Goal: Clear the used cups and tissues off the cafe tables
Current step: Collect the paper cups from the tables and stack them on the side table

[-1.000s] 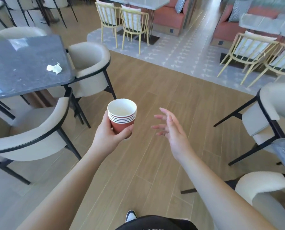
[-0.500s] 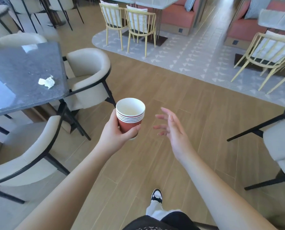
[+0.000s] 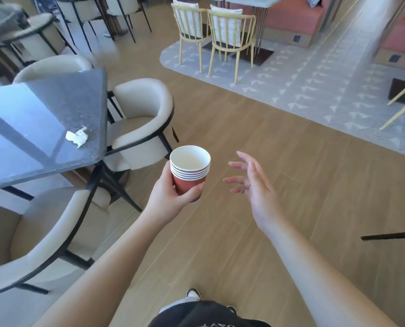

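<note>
Wood-plank floor (image 3: 255,128) underfoot, cafe seating around. Left hand (image 3: 170,197) grips stack of red paper cups (image 3: 189,169), upright, thumb and fingers wrapped round the lowest cup. Right hand (image 3: 253,185) beside stack, apart from it, fingers spread and relaxed, holding nothing. Crumpled tissue (image 3: 77,137) lies near right edge of dark table (image 3: 31,128). Cream armchair (image 3: 140,121) beyond, at that edge.

I see a dark speckled stone bench (image 3: 43,119) at left. One crumpled white tissue (image 3: 77,137) lies on it near the right edge. Wood plank floor (image 3: 255,128) beneath, carrying cream armchairs (image 3: 140,119).
</note>
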The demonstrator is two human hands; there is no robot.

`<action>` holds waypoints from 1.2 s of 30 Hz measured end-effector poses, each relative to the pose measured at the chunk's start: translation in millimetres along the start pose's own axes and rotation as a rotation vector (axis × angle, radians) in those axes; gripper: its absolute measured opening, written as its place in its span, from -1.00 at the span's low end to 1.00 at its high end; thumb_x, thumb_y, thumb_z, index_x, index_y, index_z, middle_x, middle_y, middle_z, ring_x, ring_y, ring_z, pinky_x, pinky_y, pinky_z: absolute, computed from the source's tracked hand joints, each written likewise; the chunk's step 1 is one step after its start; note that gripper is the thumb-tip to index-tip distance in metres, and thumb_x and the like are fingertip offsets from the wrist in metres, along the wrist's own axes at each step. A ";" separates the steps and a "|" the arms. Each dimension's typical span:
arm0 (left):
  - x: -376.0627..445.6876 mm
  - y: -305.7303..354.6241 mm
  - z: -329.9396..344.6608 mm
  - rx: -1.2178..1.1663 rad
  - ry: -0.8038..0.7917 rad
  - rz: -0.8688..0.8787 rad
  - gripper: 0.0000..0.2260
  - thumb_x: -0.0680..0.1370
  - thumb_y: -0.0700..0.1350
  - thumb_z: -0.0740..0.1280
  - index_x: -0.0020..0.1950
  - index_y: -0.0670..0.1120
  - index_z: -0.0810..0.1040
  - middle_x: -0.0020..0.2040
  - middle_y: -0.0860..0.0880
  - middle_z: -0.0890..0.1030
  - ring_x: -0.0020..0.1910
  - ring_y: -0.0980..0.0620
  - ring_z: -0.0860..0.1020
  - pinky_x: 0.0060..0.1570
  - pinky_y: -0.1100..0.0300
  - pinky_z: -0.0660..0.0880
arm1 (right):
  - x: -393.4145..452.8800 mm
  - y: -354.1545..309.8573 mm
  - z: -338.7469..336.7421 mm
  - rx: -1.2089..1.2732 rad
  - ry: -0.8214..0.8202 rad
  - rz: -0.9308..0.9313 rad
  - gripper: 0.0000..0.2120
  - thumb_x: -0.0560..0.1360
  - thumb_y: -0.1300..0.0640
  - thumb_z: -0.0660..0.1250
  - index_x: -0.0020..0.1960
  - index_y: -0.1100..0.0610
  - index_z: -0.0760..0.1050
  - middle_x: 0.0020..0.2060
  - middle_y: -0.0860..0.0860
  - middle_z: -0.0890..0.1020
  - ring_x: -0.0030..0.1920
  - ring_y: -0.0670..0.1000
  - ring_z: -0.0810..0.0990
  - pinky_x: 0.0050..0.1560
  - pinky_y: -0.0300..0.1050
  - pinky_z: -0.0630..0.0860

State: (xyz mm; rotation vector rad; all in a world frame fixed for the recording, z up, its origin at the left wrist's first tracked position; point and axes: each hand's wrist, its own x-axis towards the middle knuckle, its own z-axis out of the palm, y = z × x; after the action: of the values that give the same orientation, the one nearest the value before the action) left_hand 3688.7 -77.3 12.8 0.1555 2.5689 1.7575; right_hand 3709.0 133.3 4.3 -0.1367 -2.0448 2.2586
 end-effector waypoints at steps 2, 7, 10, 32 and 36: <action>25.4 -4.0 -0.2 -0.009 0.013 -0.007 -0.44 0.31 0.26 0.52 0.23 0.47 0.35 0.11 0.48 0.58 0.12 0.44 0.55 -0.06 0.56 0.45 | 25.6 2.3 0.8 -0.002 -0.015 0.014 -0.61 0.62 -0.20 0.06 0.38 -0.16 0.43 0.18 -0.09 0.62 0.02 0.02 0.69 -0.07 -0.15 0.57; 99.9 -24.1 -8.3 -0.007 0.035 -0.036 -0.41 0.30 0.29 0.51 0.25 0.46 0.31 0.11 0.52 0.55 0.13 0.45 0.54 -0.04 0.57 0.44 | 98.9 18.6 9.1 -0.024 -0.033 0.044 -0.61 0.60 -0.25 0.08 0.35 -0.19 0.45 0.19 -0.07 0.62 0.01 0.03 0.69 -0.09 -0.16 0.57; 151.6 -38.4 -16.8 -0.034 0.042 -0.043 -0.43 0.30 0.29 0.51 0.23 0.46 0.35 0.12 0.49 0.57 0.14 0.42 0.55 -0.05 0.57 0.45 | 149.3 27.8 19.0 -0.065 -0.037 0.065 -0.59 0.57 -0.30 0.10 0.34 -0.22 0.46 0.17 -0.11 0.63 0.03 0.04 0.70 -0.09 -0.17 0.56; 511.0 -53.5 33.1 -0.063 -0.069 -0.044 -0.34 0.37 0.15 0.54 0.43 0.21 0.38 0.25 0.21 0.62 0.26 0.19 0.58 0.20 0.22 0.53 | 510.7 33.1 -24.9 -0.063 -0.048 0.081 -0.61 0.62 -0.21 0.04 0.40 -0.18 0.38 0.22 -0.06 0.58 0.03 0.03 0.69 -0.07 -0.16 0.56; 581.0 -38.4 48.7 -0.025 0.041 -0.078 -0.43 0.41 0.08 0.56 0.17 0.58 0.33 0.06 0.52 0.58 0.07 0.47 0.55 -0.06 0.58 0.42 | 588.2 25.5 -45.3 -0.031 -0.132 0.089 -0.58 0.62 -0.19 0.04 0.44 -0.16 0.34 0.26 -0.02 0.55 0.04 0.04 0.68 -0.06 -0.13 0.56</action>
State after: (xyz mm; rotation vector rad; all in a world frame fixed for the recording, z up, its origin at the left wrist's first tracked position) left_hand 3111.9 10.2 -20.1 0.0188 2.5413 1.7831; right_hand 3131.2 250.7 -28.4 -0.0845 -2.1805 2.3476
